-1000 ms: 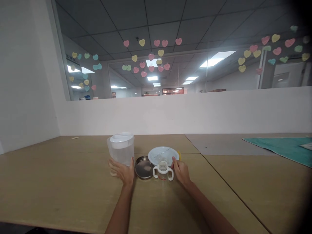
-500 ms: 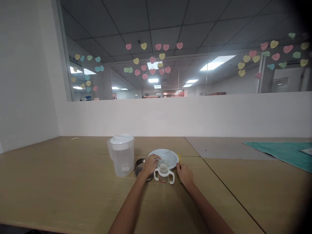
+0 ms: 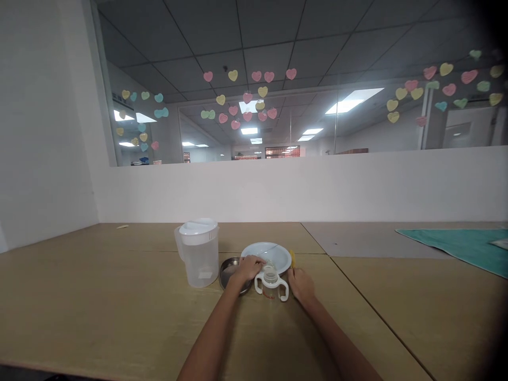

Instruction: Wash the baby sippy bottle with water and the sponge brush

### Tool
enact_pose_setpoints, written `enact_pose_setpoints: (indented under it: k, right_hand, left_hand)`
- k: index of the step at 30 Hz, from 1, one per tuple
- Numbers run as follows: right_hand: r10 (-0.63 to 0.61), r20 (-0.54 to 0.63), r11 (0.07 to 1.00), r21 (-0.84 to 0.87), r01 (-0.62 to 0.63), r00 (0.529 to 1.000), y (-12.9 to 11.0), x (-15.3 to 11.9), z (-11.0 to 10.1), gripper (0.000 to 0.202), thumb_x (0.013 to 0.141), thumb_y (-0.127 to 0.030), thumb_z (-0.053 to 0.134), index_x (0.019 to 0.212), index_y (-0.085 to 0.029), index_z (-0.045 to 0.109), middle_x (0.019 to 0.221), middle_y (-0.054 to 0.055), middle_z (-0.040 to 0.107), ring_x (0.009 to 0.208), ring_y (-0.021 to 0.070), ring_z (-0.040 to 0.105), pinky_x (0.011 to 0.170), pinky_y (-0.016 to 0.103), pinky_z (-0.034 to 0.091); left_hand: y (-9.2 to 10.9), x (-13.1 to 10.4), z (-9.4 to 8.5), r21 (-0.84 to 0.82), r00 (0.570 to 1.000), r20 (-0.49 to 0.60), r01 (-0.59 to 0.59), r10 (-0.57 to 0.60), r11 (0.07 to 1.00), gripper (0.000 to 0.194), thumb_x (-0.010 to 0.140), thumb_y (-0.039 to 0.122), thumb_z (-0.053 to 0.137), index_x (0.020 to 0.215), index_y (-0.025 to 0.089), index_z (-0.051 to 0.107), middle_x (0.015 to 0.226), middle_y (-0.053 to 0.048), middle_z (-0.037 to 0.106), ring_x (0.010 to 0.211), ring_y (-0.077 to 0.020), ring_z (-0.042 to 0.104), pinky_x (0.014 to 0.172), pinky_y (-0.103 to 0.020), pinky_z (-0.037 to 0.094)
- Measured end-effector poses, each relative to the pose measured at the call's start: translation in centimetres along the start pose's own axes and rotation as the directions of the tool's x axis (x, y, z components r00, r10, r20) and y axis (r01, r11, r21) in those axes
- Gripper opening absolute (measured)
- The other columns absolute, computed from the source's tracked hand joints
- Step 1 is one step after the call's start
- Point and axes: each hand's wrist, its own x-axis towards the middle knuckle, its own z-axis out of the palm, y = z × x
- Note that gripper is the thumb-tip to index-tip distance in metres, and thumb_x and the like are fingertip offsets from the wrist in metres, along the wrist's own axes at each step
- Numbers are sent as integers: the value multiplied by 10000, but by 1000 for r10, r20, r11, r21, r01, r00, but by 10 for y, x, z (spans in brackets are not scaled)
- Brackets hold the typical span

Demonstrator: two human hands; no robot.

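A clear baby bottle [image 3: 271,292] without a lid, with two white side handles and red print, stands upright between my hands. My left hand [image 3: 250,268] reaches over the steel dish, its fingers stretched flat toward the white plate [image 3: 284,255] just behind the bottle. Small clear items [image 3: 269,261] lie by its fingertips on the plate, too small to name. To the right of the bottle, my right hand [image 3: 302,286] is closed, fingers curled at the lower end of a slim yellow object [image 3: 292,257] beside the plate rim. My wrist and fingers partly hide the steel dish [image 3: 227,271].
A translucent pitcher [image 3: 201,264] with a white lid stands left of the dish. A teal cloth [image 3: 456,244] lies at the far right on a grey section. A small flat scrap [image 3: 123,226] rests at the back left. A white wall [image 3: 206,193] rises behind the table.
The bottle has shifted slightly to the right. My left hand has flattened and moved a little right and lower. The right hand stays nearly in place.
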Motion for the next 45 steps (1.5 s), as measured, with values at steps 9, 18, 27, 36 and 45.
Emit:
enact_pose_setpoints:
  k: [9, 18, 27, 36, 45]
  right_hand:
    - [-10, 47, 1000, 8, 10, 999, 10, 4, 13, 182, 760, -140, 480, 894, -139, 604, 865, 118, 655, 779, 228, 624, 599, 275, 392]
    - [202, -142, 934, 327, -147, 969, 25, 18, 17, 326, 777, -165, 374, 1020, -118, 585, 902, 145, 641, 815, 237, 615, 628, 291, 411]
    - [321, -314, 792, 607, -72, 893, 25, 25, 0, 489, 783, -253, 299, 1142, -59, 570, 1055, 175, 620, 994, 266, 566, 818, 350, 419]
    - [-236, -204, 524, 797, 301, 950, -10, -3, -21, 389, 723, -277, 464, 990, -128, 705, 685, 45, 681, 681, 189, 610, 703, 296, 473]
    - [-235, -299, 732, 572, 371, 925, 3, 0, -25, 399, 742, -251, 420, 1011, -172, 704, 977, 75, 694, 893, 216, 640, 812, 294, 467]
  left_hand:
    - [-5, -10, 7, -261, 977, -212, -42, -15, 965, 311, 795, 310, 435, 905, 176, 693, 1001, -36, 696, 936, -199, 606, 857, -298, 439]
    - [-13, -25, 14, -435, 905, -408, -77, -120, 897, 405, 790, 488, 488, 909, 139, 655, 985, -88, 686, 910, -192, 615, 836, -300, 456]
    - [-10, -30, 19, -460, 834, -524, -108, -171, 881, 416, 791, 511, 491, 939, 153, 642, 822, -77, 707, 846, -204, 645, 843, -327, 440]
    - [-17, -30, 21, -480, 820, -535, -96, -205, 872, 442, 777, 519, 500, 923, 139, 671, 771, -67, 700, 775, -206, 639, 777, -324, 459]
    - [-19, -28, 21, -521, 823, -528, -119, -210, 845, 413, 793, 509, 483, 862, 152, 679, 856, -83, 716, 921, -228, 638, 856, -344, 457]
